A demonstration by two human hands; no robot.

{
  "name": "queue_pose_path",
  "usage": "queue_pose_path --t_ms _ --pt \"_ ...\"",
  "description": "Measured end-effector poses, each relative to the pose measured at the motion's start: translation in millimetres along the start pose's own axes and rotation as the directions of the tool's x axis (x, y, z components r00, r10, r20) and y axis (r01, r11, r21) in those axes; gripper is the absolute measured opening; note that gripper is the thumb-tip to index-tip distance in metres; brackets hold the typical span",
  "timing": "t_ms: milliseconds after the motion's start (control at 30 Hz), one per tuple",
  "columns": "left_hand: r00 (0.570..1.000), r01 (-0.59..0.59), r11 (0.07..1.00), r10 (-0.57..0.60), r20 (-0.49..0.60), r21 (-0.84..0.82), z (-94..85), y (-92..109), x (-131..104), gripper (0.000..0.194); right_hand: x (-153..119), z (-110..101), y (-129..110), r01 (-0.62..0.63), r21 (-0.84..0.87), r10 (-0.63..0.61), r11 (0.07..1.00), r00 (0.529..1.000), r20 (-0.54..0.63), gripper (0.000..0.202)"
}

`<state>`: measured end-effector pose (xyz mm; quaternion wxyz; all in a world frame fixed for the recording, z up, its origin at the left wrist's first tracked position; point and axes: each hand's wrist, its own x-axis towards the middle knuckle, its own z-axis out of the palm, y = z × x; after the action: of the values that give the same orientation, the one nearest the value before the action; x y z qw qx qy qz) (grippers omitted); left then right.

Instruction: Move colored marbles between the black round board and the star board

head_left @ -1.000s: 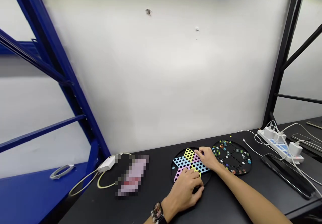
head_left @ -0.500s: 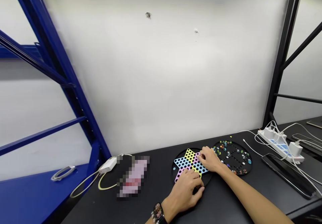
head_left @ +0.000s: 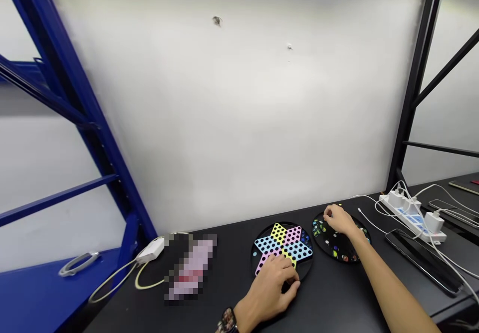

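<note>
A Chinese checkers board (head_left: 302, 251), a round black base with a pink, yellow and blue star full of holes, lies on the black table. My left hand (head_left: 272, 284) rests at its near edge, fingers curled over the star and base rim, the thumb bent in front. To the right lies a round black tray (head_left: 322, 247) holding several coloured glass marbles (head_left: 319, 227). Over that tray's far side is my right hand (head_left: 339, 219), its fingers bent down and closed among the marbles. Whatever lies between its fingertips is hidden.
A white power strip (head_left: 415, 219) with plugs and cables stands at the right, beside a black phone (head_left: 422, 262). On the left are a white adapter (head_left: 151, 249) with a cable and a blurred pink packet (head_left: 192, 268). A white wall rises behind the table.
My right hand has moved right, from the star's pink point to the marble tray. Dark blue marbles now show at the board's right edge. My left hand stays on the board; the view shifts slightly.
</note>
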<state>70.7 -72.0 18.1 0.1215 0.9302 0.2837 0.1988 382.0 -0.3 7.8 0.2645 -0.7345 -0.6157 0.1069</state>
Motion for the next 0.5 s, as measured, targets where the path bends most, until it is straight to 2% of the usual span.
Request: queue_pose_path --t_ms 67,167,233,367,500 --pt "1.000 0.006 1.000 -0.006 -0.001 -0.005 0.0 0 0 0.007 -1 -2 5 -0.020 0.006 0.019 1.000 0.994 0.112 0.011" --pt "1.000 0.009 1.000 -0.009 0.009 -0.009 -0.1 -1 0 0.008 -3 2 7 0.063 0.087 -0.081 0.994 0.973 0.217 0.014" --pt "1.000 0.013 1.000 -0.013 0.011 -0.012 -0.3 -1 0 0.008 -4 6 5 0.115 0.095 -0.134 0.989 0.965 0.226 0.015" --pt "1.000 0.021 1.000 -0.021 0.016 -0.013 -0.7 0 -1 0.008 -4 14 -1 0.134 0.059 -0.143 0.989 0.969 0.200 0.015" --pt "0.999 0.026 1.000 -0.026 0.024 -0.015 -0.7 -1 -1 0.007 -5 10 -5 0.154 0.151 -0.183 0.976 0.962 0.201 0.011"
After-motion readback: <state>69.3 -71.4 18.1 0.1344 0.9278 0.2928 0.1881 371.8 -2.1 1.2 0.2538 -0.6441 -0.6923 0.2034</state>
